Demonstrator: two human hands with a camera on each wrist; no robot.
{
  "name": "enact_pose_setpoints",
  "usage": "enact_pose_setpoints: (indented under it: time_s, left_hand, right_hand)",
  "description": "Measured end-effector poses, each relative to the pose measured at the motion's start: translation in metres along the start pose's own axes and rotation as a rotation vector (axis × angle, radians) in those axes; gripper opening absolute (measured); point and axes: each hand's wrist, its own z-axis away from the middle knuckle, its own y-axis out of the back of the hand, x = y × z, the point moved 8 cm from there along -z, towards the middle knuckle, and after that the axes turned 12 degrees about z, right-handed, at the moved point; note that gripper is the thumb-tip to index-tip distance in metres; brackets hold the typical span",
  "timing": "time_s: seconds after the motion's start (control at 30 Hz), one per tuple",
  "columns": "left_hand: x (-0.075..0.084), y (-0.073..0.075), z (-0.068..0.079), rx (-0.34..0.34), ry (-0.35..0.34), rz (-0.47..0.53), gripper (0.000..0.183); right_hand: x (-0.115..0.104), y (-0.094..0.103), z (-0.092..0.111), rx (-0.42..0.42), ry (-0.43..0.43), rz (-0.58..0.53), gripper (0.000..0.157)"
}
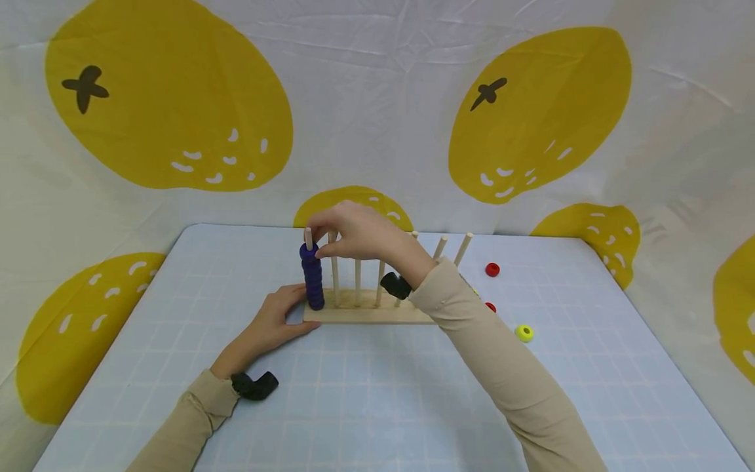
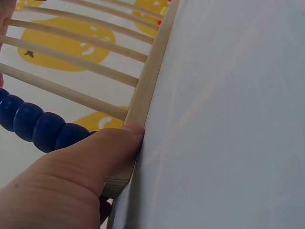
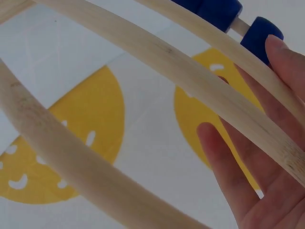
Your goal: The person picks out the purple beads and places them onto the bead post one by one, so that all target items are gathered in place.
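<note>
A wooden peg rack (image 1: 366, 316) stands on the table, a row of upright pegs rising from its flat base. Dark blue beads (image 1: 314, 288) are stacked on its leftmost peg. My right hand (image 1: 360, 229) reaches across from the right and pinches the topmost blue bead (image 3: 261, 38) between thumb and fingers. In the right wrist view a short stretch of bare peg shows between this bead and those under it. My left hand (image 1: 268, 321) grips the left end of the base, its thumb (image 2: 102, 152) along the front edge and the other fingers partly hidden.
Right of the rack lie a red bead (image 1: 492, 269), another red bead (image 1: 491, 307) partly behind the right sleeve, and a yellow bead (image 1: 524, 333). The right forearm hides the rack's right end. A lemon-print cloth (image 1: 377, 98) hangs behind the table.
</note>
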Motion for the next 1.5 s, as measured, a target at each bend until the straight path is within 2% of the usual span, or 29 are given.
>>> enact_pose_setpoints:
  time_s: [0.27,0.47,0.67,0.97,1.33,1.4,1.5]
  left_hand:
    - [0.003,0.0,-0.001,0.002,-0.004,-0.001,0.06]
    - [0.003,0.001,-0.001,0.007,-0.018,-0.005,0.059]
    - [0.0,0.001,0.002,0.017,-0.013,0.007,0.06]
    - [-0.002,0.001,0.001,0.025,-0.03,0.013,0.059]
    - [-0.003,0.0,-0.001,0.013,0.011,0.003,0.06]
    - [-0.003,0.0,0.0,0.009,0.016,0.007,0.06]
    - [-0.003,0.0,0.002,0.003,0.019,0.002,0.06]
  right_hand:
    - [0.0,-0.001,0.0,-0.004,0.002,0.011,0.014]
    - [0.001,0.001,0.0,0.022,0.006,-0.011,0.014]
    - [0.002,0.003,0.001,0.07,-0.011,-0.042,0.021]
    - [0.002,0.004,0.001,0.093,-0.007,-0.059,0.025]
    - [0.005,0.005,0.001,0.096,-0.035,-0.044,0.032]
    - [0.005,0.005,0.002,0.115,-0.034,-0.064,0.033]
    - [0.006,0.009,0.006,0.192,-0.017,-0.142,0.034]
